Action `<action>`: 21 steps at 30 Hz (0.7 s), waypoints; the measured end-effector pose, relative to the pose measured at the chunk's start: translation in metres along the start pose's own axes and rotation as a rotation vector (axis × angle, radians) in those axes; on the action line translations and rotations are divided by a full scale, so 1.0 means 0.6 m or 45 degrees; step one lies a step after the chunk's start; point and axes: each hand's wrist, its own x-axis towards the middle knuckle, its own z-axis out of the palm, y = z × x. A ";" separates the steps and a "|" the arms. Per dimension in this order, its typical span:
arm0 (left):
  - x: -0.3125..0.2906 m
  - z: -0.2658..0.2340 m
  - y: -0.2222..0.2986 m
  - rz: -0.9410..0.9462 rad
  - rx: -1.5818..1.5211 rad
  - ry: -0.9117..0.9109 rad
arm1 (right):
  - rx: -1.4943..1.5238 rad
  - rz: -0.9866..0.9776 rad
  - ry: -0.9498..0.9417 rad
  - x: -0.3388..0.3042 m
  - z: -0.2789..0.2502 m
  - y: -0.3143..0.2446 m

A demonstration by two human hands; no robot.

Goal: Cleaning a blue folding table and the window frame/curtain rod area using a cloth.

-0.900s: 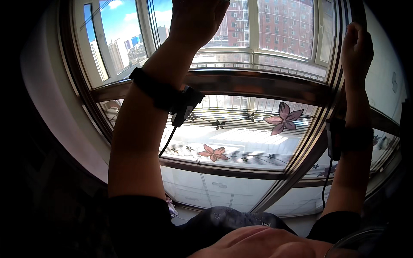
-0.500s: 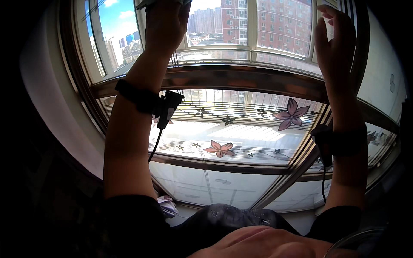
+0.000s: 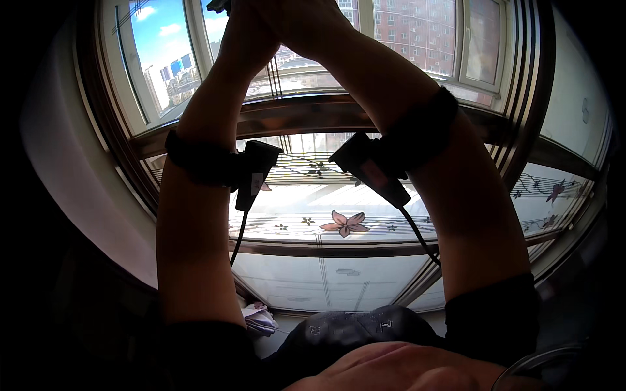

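Both hands are raised together at the top edge of the view, in front of the window. My left hand (image 3: 249, 36) is closed on a crumpled grey cloth (image 3: 218, 6), of which only a small dark bit shows at the upper left. My right hand (image 3: 310, 25) lies against or across my left one. Its fingers are cut off by the frame's top, so I cannot see whether they grip the cloth too. Each forearm wears a black strap with a small black device (image 3: 255, 174) and a cable.
A large window with a brown frame (image 3: 306, 116) and inner sashes stands before me, buildings outside. Lower panes carry striped film with pink flowers (image 3: 344, 223). Dark thin cords hang behind my wrists. A white wall (image 3: 72, 176) is at the left; a pale folded cloth (image 3: 259, 320) lies low.
My right hand has swung from the right side of the window over to my left hand. The left hand has shifted slightly with the cloth.
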 end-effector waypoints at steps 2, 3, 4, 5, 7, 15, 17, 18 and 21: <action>-0.001 -0.049 0.013 -0.193 -0.830 0.106 | -0.199 -0.004 -0.176 -0.010 -0.002 0.025; -0.012 -0.075 0.004 -0.226 -1.092 0.057 | -0.282 0.059 -0.034 -0.015 0.005 0.013; -0.018 -0.090 -0.005 -0.252 -1.348 0.009 | -0.361 0.114 0.115 -0.015 0.015 0.004; 0.001 -0.080 0.021 -0.610 -0.954 0.304 | -0.420 0.008 0.251 -0.019 0.027 0.013; -0.023 -0.060 -0.030 -0.526 -0.727 0.142 | -0.590 -0.073 0.302 -0.027 0.040 0.019; -0.082 0.022 -0.091 -0.395 -0.247 -0.095 | -0.743 -0.232 0.300 -0.062 -0.006 0.046; -0.083 0.027 -0.090 -0.290 -0.177 0.015 | -0.754 -0.292 0.356 -0.072 -0.035 0.049; -0.085 0.028 -0.090 -0.295 -0.186 0.014 | -0.725 -0.298 0.364 -0.074 -0.045 0.052; -0.080 0.029 -0.081 -0.296 -0.193 0.023 | -0.796 -0.322 0.428 -0.087 -0.073 0.064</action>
